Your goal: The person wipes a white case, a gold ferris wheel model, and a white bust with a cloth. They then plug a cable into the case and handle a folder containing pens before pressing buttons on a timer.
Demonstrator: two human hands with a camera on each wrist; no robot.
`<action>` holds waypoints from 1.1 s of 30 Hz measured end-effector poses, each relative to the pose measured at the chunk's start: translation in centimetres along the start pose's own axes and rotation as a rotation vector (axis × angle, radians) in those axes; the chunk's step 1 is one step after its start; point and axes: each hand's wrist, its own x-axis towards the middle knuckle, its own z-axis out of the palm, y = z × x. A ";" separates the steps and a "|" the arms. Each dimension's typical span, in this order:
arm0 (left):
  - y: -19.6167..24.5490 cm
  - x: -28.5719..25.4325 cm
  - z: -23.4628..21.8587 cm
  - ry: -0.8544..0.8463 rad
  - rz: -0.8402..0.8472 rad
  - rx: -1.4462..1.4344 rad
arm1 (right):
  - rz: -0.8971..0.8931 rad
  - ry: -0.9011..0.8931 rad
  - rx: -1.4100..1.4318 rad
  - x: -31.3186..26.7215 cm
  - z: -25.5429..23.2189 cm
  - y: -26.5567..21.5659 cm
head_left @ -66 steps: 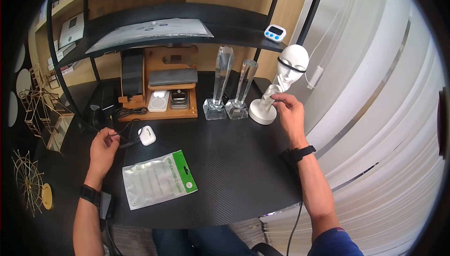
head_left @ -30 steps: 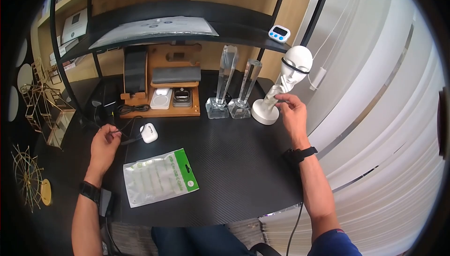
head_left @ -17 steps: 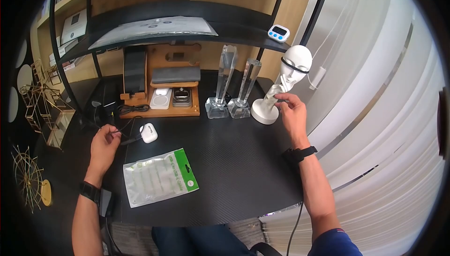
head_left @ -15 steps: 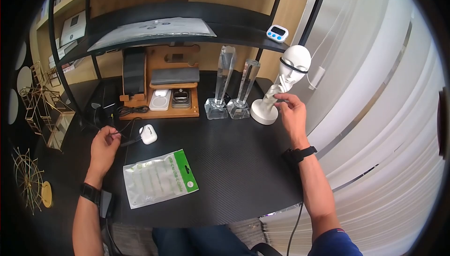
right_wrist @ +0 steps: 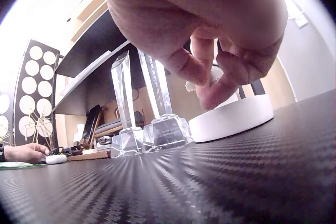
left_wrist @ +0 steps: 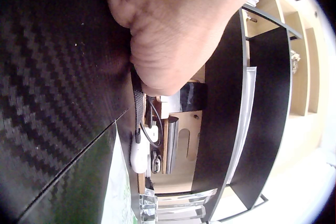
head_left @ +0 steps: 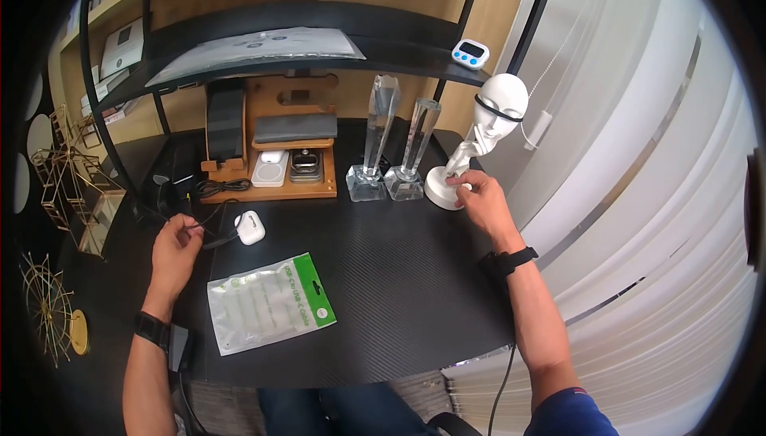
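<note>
At the left of the desk, my left hand (head_left: 175, 254) pinches a black woven strap (left_wrist: 138, 103) between thumb and fingers. The strap runs to a white earbud case (head_left: 250, 228) lying on the desk. On the right stands a white figurine (head_left: 500, 106), a head leaning on a hand, with a black band round its eyes and a round base. My right hand (head_left: 483, 203) grips its lower stem with thumb and fingertips, close above the white base (right_wrist: 231, 120). The fingers hide part of the stem in the right wrist view.
A white and green cable pouch (head_left: 271, 304) lies at front. Behind are a wooden organizer (head_left: 295, 193) and two crystal trophies, one tall (head_left: 381, 129) and one shorter (head_left: 418, 145). A black shelf (head_left: 415, 57) overhangs them, bearing a timer (head_left: 470, 55). Gold ornaments (head_left: 49, 308) stand left.
My right hand has slid down the figurine from its wrist to just above the base. The left hand keeps its pinch, and the figurine stays in its place.
</note>
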 end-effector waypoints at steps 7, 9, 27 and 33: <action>1.1 -0.4 -0.1 0.003 -0.028 -0.001 | 0.007 0.024 -0.011 0.1 0.2 0.1; 0.4 -0.3 0.0 0.003 -0.012 -0.036 | -0.080 0.098 -0.011 0.1 0.2 0.2; 0.7 -0.3 -0.1 -0.001 -0.014 -0.009 | -0.036 0.359 0.036 0.1 -0.2 -1.7; 0.7 -0.3 0.0 0.003 -0.009 -0.015 | -0.001 0.274 0.035 0.5 -0.2 -0.7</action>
